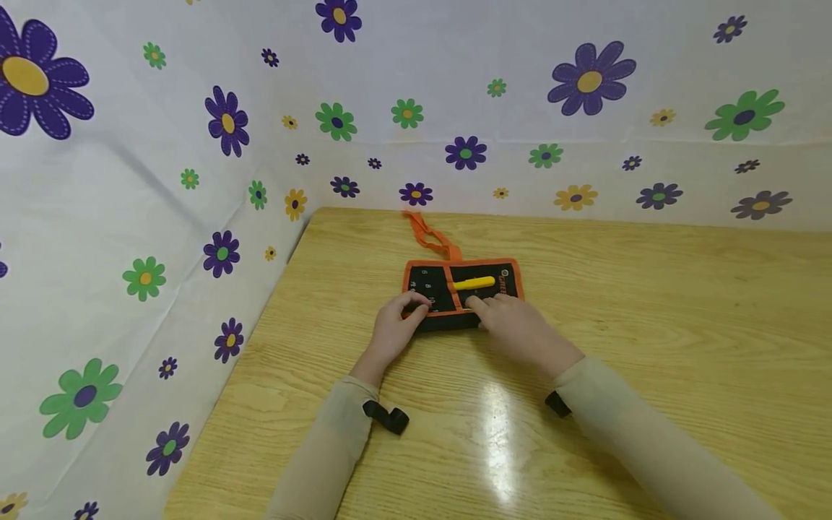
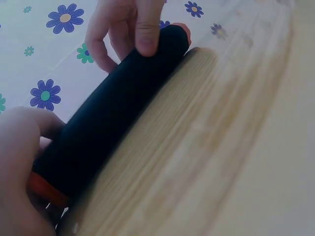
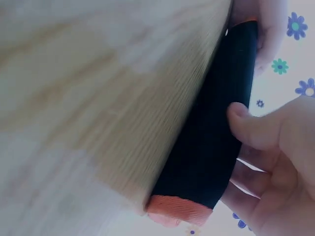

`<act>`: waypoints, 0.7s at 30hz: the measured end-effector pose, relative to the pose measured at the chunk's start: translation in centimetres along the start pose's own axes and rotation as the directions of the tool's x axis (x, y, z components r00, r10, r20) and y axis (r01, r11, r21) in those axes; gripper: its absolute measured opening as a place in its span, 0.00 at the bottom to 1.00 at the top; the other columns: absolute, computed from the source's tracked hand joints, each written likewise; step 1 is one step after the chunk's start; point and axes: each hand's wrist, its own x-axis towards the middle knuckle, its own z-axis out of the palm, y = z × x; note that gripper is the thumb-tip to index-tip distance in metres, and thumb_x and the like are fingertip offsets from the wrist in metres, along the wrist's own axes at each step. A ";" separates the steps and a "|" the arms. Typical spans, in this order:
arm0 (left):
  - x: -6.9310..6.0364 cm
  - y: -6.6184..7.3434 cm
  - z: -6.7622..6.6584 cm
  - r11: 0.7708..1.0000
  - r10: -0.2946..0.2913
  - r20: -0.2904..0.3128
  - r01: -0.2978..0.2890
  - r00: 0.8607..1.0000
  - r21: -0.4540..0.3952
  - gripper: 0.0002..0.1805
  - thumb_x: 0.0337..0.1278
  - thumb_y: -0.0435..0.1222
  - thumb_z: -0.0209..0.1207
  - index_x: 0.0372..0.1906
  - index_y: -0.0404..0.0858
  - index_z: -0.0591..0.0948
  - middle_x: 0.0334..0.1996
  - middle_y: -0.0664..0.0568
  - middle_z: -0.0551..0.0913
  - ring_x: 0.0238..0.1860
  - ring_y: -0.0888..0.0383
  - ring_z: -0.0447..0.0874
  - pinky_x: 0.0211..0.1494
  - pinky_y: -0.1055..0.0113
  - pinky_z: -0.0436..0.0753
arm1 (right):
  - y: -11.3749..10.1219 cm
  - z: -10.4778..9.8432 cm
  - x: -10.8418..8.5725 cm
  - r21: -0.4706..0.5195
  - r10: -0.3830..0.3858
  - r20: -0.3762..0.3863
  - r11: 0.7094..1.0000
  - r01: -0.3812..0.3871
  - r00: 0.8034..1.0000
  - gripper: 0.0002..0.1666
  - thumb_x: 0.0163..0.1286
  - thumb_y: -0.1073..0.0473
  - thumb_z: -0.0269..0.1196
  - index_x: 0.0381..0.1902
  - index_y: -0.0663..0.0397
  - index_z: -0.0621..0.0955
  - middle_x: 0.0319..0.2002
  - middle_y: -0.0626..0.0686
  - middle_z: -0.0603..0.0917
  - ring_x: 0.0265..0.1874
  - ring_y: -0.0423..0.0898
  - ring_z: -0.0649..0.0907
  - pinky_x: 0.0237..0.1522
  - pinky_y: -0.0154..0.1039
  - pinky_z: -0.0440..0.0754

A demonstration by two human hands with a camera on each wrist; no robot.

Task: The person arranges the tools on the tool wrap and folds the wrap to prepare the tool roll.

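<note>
A black fabric tool pouch (image 1: 442, 278) with orange edging and printed white numbers lies on the table. A yellow handle-shaped object (image 1: 476, 283) is tucked in its right half. At the pouch's near left corner, my left hand (image 1: 393, 326) grips the edge between thumb and fingers. My right hand (image 1: 520, 328) holds the near edge further right. In the right wrist view its thumb presses the black outer face (image 3: 206, 128), with the fingers behind. The near side stands raised in both wrist views. What lies inside the pockets is mostly hidden.
An orange strap (image 1: 429, 235) trails from the pouch's far edge toward the back of the wooden table (image 1: 650, 347). A white flower-printed sheet (image 1: 416, 65) rises behind the table and along its left side. Black bands (image 1: 386, 417) sit at both wrists.
</note>
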 end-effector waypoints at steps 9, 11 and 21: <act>0.0 0.1 0.0 0.983 -0.023 -0.068 0.010 0.997 -0.184 0.10 0.65 0.34 0.56 0.48 0.35 0.76 0.46 0.46 0.76 0.46 0.52 0.72 0.49 0.62 0.71 | 2.0 -0.1 1.1 0.316 0.170 0.174 0.923 -0.218 0.970 0.20 0.65 0.78 0.52 0.53 0.62 0.75 0.41 0.58 0.86 0.41 0.49 0.85 0.39 0.43 0.84; 0.1 0.1 0.1 0.978 -0.011 -0.082 -0.006 0.997 -0.209 0.13 0.63 0.30 0.55 0.51 0.32 0.74 0.52 0.41 0.75 0.53 0.49 0.71 0.56 0.56 0.69 | 2.4 0.1 1.3 0.351 0.197 0.194 0.901 -0.256 0.961 0.17 0.69 0.75 0.51 0.54 0.62 0.74 0.44 0.58 0.85 0.41 0.49 0.85 0.36 0.42 0.82; 0.2 -0.4 0.1 0.997 -0.002 -0.088 -0.005 0.996 -0.072 0.16 0.67 0.38 0.56 0.56 0.38 0.75 0.57 0.49 0.77 0.60 0.55 0.71 0.62 0.56 0.70 | 2.8 0.8 1.6 0.179 0.057 -0.125 0.983 -0.034 0.991 0.04 0.64 0.66 0.65 0.35 0.62 0.81 0.31 0.56 0.76 0.29 0.50 0.76 0.30 0.40 0.78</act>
